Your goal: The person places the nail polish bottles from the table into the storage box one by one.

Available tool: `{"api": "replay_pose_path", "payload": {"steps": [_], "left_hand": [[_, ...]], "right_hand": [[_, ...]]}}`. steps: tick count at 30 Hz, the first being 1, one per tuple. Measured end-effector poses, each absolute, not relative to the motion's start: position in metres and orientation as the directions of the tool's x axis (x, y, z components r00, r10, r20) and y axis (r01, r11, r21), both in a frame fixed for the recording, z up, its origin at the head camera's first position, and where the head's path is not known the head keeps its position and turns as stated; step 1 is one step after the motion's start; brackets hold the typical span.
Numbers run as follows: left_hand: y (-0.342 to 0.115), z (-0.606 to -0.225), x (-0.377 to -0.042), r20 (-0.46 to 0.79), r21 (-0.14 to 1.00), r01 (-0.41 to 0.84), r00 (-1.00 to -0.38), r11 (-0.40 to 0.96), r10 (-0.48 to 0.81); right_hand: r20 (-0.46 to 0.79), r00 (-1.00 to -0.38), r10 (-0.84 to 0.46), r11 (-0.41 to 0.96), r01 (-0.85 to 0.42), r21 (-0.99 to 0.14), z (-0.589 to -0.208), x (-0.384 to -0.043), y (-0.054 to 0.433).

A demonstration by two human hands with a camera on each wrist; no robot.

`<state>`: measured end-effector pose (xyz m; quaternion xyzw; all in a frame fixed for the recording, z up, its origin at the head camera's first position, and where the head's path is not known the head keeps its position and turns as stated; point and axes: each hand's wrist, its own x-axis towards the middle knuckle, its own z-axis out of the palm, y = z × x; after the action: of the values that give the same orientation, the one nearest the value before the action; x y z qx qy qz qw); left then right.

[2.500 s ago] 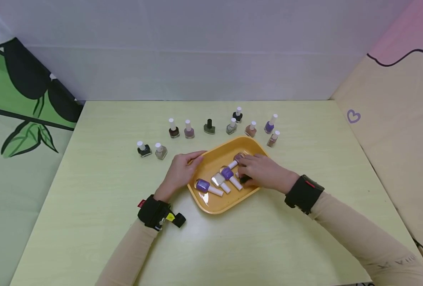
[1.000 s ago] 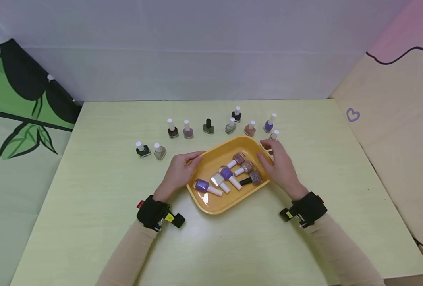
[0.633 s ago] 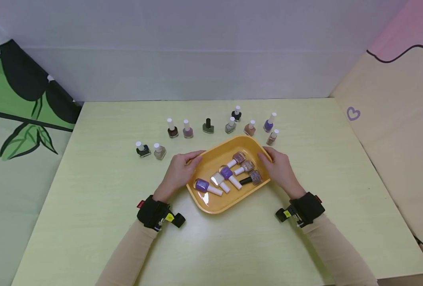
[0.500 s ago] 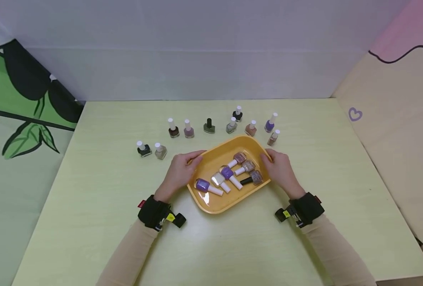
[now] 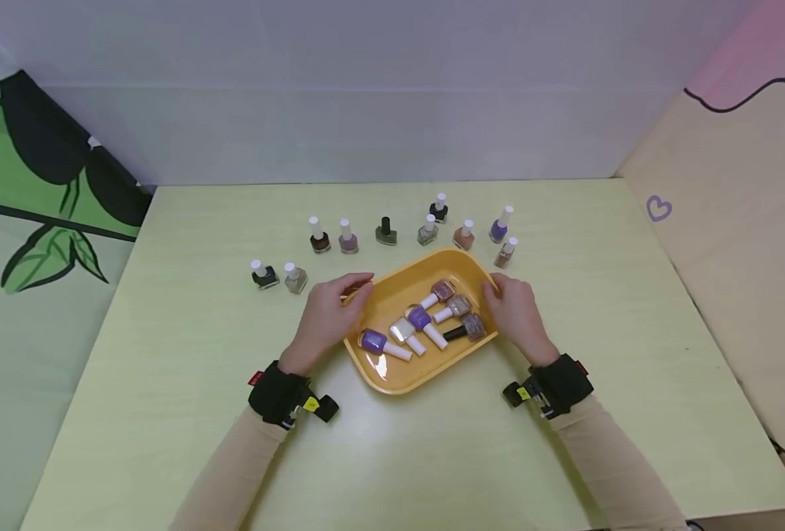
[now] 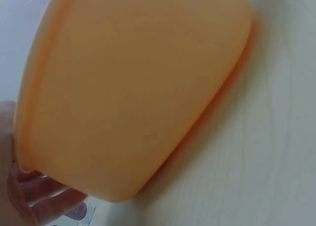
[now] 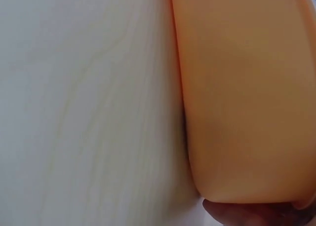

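Observation:
A yellow plastic tray (image 5: 399,383) sits slantwise mid-table, several nail polish bottles lying in it. Among them are a purple bottle (image 5: 374,341), a white one (image 5: 402,330) and a greyish glitter one (image 5: 474,326) with a black cap. My left hand (image 5: 322,317) holds the tray's left end, thumb at the rim; the left wrist view shows its fingers (image 6: 54,203) at the tray's outer side. At the right end my right hand (image 5: 517,313) grips the rim, thumb on top. A fingertip (image 7: 232,212) shows low against the tray wall in the right wrist view.
Beyond the tray several nail polish bottles stand upright on the table (image 5: 392,457), including a green bottle (image 5: 386,235) with a black cap and a blue-purple bottle (image 5: 498,230). A rosy-brown bottle (image 5: 504,255) stands near the tray's far right corner. Cloth (image 5: 392,133) hangs behind.
My right hand has let go of the black-capped bottle inside the tray and moved right onto the rim. My left hand has shifted slightly at its end; the tray has barely moved.

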<state>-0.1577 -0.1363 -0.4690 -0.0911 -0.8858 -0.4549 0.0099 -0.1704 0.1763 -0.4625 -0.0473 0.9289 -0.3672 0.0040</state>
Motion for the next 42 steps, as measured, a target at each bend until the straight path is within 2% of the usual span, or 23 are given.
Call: {"api": "replay_pose_path", "payload": {"steps": [7, 14, 18, 22, 26, 29, 35, 38, 42], "left_hand": [[-0.153, -0.460, -0.153, 0.335, 0.786, 0.300, -0.942, 0.541, 0.036], [-0.182, -0.457, -0.152, 0.565, 0.722, 0.410, -0.814, 0.558, -0.133], [-0.201, -0.460, -0.155, 0.604, 0.739, 0.399, -0.749, 0.543, -0.273], [-0.218, -0.464, -0.157, 0.551, 0.794, 0.322, -0.740, 0.515, -0.386], [-0.232, -0.469, -0.157, 0.449, 0.837, 0.214, -0.794, 0.504, -0.409], [-0.241, -0.472, -0.158, 0.362, 0.851, 0.136, -0.851, 0.506, -0.380], [-0.257, -0.475, -0.159, 0.082, 0.868, -0.059, -0.962, 0.494, -0.260], [-0.262, -0.477, -0.160, 0.011, 0.853, -0.099, -0.978, 0.513, -0.208], [-0.265, -0.481, -0.163, 0.010, 0.829, -0.099, -0.981, 0.551, -0.191]], "right_hand": [[0.009, -0.997, -0.078, 0.718, -0.062, -0.694, -0.463, -0.170, 0.176], [-0.008, -0.998, -0.069, 0.716, -0.044, -0.697, -0.462, -0.169, 0.176], [-0.013, -0.998, -0.069, 0.714, -0.040, -0.699, -0.463, -0.169, 0.175], [-0.006, -0.997, -0.074, 0.713, -0.049, -0.699, -0.464, -0.169, 0.176], [0.003, -0.997, -0.072, 0.711, -0.054, -0.701, -0.464, -0.169, 0.176], [0.015, -0.997, -0.070, 0.706, -0.060, -0.706, -0.464, -0.169, 0.176], [0.020, -0.998, -0.064, 0.696, -0.059, -0.716, -0.466, -0.169, 0.176], [0.010, -0.998, -0.062, 0.696, -0.050, -0.717, -0.466, -0.169, 0.176], [0.002, -0.998, -0.059, 0.696, -0.042, -0.717, -0.465, -0.168, 0.176]]}}
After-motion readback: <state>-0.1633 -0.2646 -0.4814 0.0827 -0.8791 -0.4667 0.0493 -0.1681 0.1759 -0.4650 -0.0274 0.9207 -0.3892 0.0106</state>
